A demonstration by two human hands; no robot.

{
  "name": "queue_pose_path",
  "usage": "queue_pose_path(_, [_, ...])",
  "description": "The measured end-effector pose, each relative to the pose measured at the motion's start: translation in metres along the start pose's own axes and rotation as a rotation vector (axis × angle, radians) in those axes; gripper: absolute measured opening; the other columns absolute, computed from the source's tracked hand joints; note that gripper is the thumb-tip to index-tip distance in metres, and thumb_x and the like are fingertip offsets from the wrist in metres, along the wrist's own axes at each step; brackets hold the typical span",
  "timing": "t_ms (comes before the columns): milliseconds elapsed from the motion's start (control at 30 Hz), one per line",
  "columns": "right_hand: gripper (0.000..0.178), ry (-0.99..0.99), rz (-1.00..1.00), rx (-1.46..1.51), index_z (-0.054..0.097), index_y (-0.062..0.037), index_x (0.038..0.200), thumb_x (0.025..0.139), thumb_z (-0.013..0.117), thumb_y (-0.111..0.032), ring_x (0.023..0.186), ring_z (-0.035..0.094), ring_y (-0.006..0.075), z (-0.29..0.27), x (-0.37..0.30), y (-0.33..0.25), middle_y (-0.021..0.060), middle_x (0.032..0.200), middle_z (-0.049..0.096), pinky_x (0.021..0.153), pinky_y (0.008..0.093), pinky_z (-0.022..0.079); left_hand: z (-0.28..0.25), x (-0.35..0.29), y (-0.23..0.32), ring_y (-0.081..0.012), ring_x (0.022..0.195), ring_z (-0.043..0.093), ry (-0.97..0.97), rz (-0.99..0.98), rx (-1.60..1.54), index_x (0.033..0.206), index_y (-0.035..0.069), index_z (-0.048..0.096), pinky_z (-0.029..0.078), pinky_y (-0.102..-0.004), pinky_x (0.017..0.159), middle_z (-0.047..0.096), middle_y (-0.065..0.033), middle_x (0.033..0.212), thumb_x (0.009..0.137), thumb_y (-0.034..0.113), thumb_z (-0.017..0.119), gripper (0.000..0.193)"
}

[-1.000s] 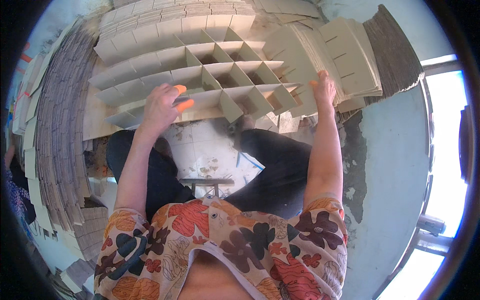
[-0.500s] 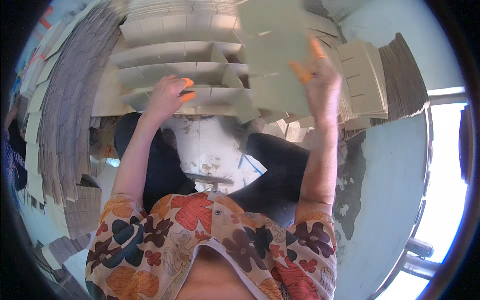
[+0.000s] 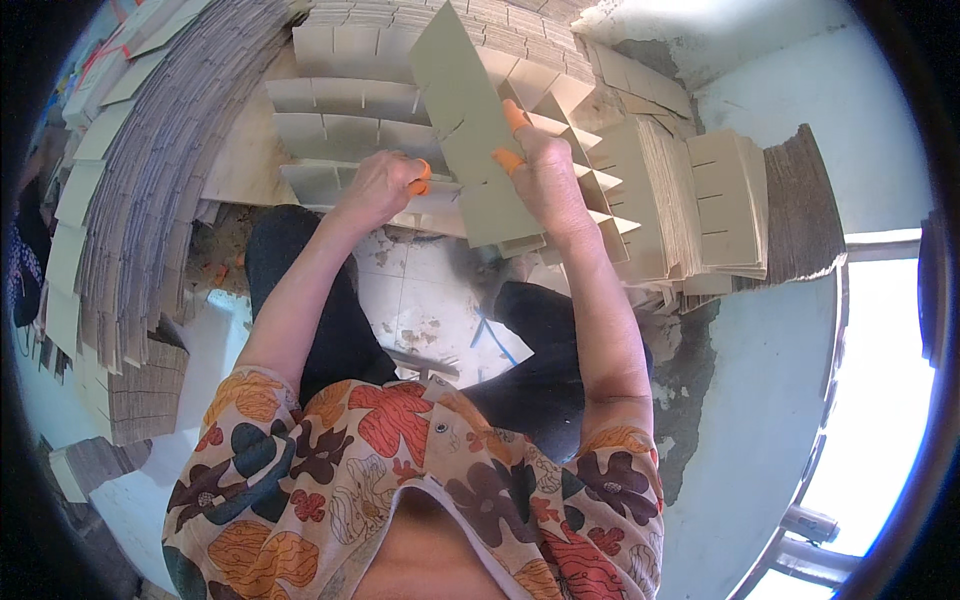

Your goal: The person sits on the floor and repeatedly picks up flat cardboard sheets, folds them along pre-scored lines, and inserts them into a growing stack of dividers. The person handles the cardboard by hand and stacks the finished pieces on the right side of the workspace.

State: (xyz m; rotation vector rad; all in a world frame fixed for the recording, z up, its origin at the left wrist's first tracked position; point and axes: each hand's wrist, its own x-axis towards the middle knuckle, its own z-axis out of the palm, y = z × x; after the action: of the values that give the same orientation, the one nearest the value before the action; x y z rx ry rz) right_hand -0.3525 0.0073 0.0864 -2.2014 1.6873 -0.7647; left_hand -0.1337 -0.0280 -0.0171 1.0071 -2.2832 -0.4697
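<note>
A flat slotted cardboard divider strip [image 3: 465, 135] stands tilted in my right hand [image 3: 545, 175], thumb and finger pinching its right edge. Orange finger covers show on both hands. My left hand [image 3: 380, 190] is closed at the nearest of several long cardboard strips [image 3: 310, 185] that stand on edge in rows; its covered fingertips press together on that strip's upper edge. Cross strips [image 3: 585, 160] interlock with the rows just right of my right hand, forming open cells. The raised strip hides part of the rows behind it.
Stacked slotted cardboard [image 3: 725, 205] lines the right side, and a tall long stack [image 3: 170, 170] curves along the left. More strips [image 3: 470, 30] lie piled at the far side. My dark-trousered knees flank a stained tiled floor [image 3: 395, 290]. A pale wall [image 3: 770, 360] is at right.
My right hand has come left with the cardboard strip, which now leans over the rows. My left hand's fingers, apart before, have closed at the nearest row. The view has shifted slightly.
</note>
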Motion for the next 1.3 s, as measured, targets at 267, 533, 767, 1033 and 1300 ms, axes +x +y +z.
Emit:
queue_pose_path(267, [0.029,-0.118,-0.044,0.162,0.059,0.0073,0.107,0.079,0.063,0.001,0.091,0.064,0.0371,0.019,0.026,0.01,0.0272,0.108,0.06,0.074,0.0355,0.05,0.007,0.001,-0.008,-0.0339,0.074,0.06,0.007,0.033,-0.005,0.081,0.006,0.063,0.047,-0.0454,0.067,0.06,-0.0147,0.072,0.074,0.014,0.071,0.014])
queue_pose_path(533, [0.019,-0.284,-0.117,-0.343,0.061,-0.0001,0.086,0.081,0.064,-0.019,0.076,0.064,0.0367,0.079,0.021,0.018,0.021,0.082,0.064,0.066,0.0443,0.052,0.01,0.002,-0.012,-0.0343,0.073,0.059,0.004,0.019,0.041,0.08,0.007,0.064,0.047,-0.045,0.066,0.06,-0.0145,0.073,0.073,0.014,0.071,0.012])
queue_pose_path(767, [0.024,0.18,0.06,-0.48,0.062,-0.0124,0.107,0.084,0.057,-0.012,0.076,0.064,0.0321,0.008,-0.001,0.06,0.0123,0.097,0.063,0.066,0.0439,0.052,-0.012,0.0,0.005,-0.0309,0.077,0.059,0.059,0.022,-0.001,0.088,0.005,0.066,0.047,-0.0406,0.068,0.061,-0.0119,0.078,0.072,0.018,0.074,0.022])
queue_pose_path(1033, [0.048,0.134,0.72,-0.871,0.053,-0.0038,0.114,0.072,0.074,-0.017,0.108,0.052,0.0344,-0.079,-0.123,0.226,0.0167,0.108,0.056,0.086,0.0406,0.049,-0.025,-0.002,0.01,-0.029,0.08,0.06,0.141,0.076,0.05,0.095,0.002,0.066,0.049,-0.0375,0.069,0.064,-0.0115,0.085,0.067,0.017,0.08,0.035])
queue_pose_path(1300, [0.047,0.172,0.7,-0.811,0.055,-0.004,0.105,0.069,0.079,-0.022,0.097,0.06,0.0358,-0.086,-0.142,0.265,0.0169,0.102,0.062,0.08,0.045,0.05,-0.027,-0.001,0.011,-0.0286,0.08,0.061,0.107,0.048,0.122,0.093,0.002,0.066,0.049,-0.0376,0.07,0.064,-0.0113,0.085,0.067,0.017,0.08,0.033])
